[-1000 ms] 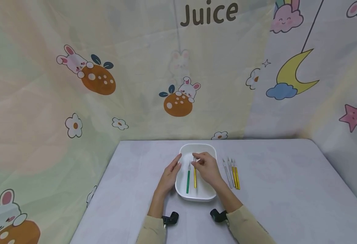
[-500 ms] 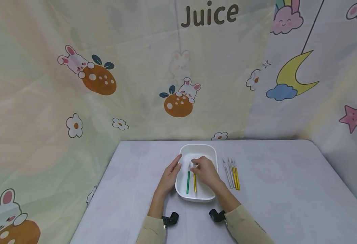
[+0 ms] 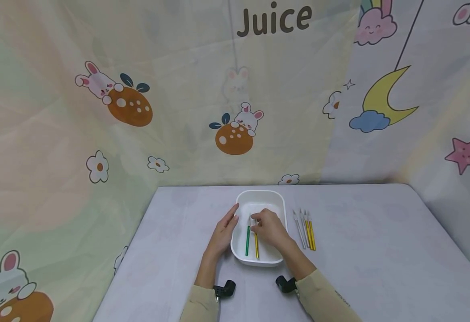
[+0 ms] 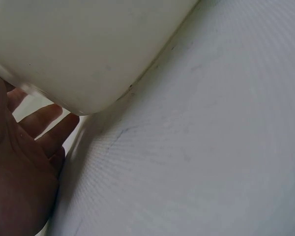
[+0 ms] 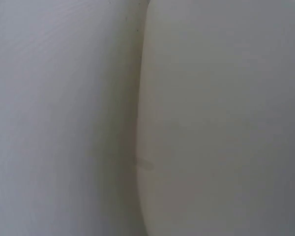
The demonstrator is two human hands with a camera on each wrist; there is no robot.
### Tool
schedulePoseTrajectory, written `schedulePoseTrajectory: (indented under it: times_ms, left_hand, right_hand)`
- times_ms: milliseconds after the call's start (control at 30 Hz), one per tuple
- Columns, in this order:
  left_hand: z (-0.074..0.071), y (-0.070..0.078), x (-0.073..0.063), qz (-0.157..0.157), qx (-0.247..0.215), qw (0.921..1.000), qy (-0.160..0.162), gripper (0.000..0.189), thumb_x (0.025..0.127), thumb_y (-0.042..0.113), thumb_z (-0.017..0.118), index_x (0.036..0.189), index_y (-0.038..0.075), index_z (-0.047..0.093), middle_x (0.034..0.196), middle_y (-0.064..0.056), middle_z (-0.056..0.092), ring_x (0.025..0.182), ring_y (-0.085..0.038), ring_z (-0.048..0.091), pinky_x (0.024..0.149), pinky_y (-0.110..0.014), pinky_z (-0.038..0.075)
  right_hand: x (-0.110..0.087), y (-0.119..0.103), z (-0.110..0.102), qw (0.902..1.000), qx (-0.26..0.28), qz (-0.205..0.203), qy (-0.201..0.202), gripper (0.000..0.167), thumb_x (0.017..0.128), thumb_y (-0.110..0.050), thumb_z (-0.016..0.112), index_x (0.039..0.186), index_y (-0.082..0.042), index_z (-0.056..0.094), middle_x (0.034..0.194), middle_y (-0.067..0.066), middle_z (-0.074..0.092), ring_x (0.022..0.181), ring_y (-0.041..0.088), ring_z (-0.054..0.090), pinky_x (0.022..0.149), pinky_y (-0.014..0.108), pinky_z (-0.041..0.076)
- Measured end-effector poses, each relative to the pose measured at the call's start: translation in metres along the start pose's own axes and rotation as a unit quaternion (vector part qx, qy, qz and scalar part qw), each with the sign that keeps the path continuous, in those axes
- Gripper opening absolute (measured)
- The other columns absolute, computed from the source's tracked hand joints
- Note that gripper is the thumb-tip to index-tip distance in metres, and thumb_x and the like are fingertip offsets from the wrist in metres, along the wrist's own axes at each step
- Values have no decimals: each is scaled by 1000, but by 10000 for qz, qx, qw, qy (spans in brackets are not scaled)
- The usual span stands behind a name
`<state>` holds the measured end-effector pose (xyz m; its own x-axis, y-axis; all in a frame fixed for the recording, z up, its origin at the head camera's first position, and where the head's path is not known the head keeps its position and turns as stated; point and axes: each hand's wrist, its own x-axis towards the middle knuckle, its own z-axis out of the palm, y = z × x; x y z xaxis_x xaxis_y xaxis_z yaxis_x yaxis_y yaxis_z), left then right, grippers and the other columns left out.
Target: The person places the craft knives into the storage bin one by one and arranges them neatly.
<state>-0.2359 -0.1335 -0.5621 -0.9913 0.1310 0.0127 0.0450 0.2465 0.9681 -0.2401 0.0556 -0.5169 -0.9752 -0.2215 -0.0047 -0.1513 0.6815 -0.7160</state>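
A white tray stands on the table, and inside it lies a slim green pen-like tool with a pale pointed end. To its right, my right hand pinches a gold pen-like tool near its upper end; the fingers hide that end. My left hand touches the tray's left side with fairly straight fingers. In the left wrist view the fingers lie against the tray's outer wall. The right wrist view shows only the tray wall and the tablecloth.
Right of the tray, several slim pen-like tools lie side by side on the white-covered table: silver ones and gold ones, with pale pointed ends. A patterned cloth hangs behind the table.
My right hand has moved a little toward the near side of the tray, carrying the gold pen-like tool nearer the tray's front. My left hand has stayed at the tray's left side.
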Motion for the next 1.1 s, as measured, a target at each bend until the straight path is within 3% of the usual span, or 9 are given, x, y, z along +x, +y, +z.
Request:
schedulePoseTrajectory:
  times_ms: [233,733,1100]
  left_hand:
    - [1,0,0,-92,2,10000,26,44,111,42,45,155,47,44,165,19,36,158,-13,29,130,-49,24]
    - [0,-2,0,62,-79,9999,42,45,112,37,46,157,40,45,167,12,37,159,-20,29,130,-53,24]
    - [0,-1,-1,128,-48,9999,47,47,111,37,47,158,38,44,167,12,37,158,-20,30,129,-53,25]
  right_hand:
    - [-1,-1,1,9999,-98,-70,10,39,87,-6,83,124,-1,74,99,8,67,82,14,60,70,26,57]
    - [-2,-3,2,9998,-110,75,-144,45,83,-6,86,126,-1,74,101,7,66,85,17,57,76,29,57]
    - [-2,-1,2,9996,-178,116,-164,51,80,-6,88,128,0,72,99,7,65,81,15,56,69,25,53]
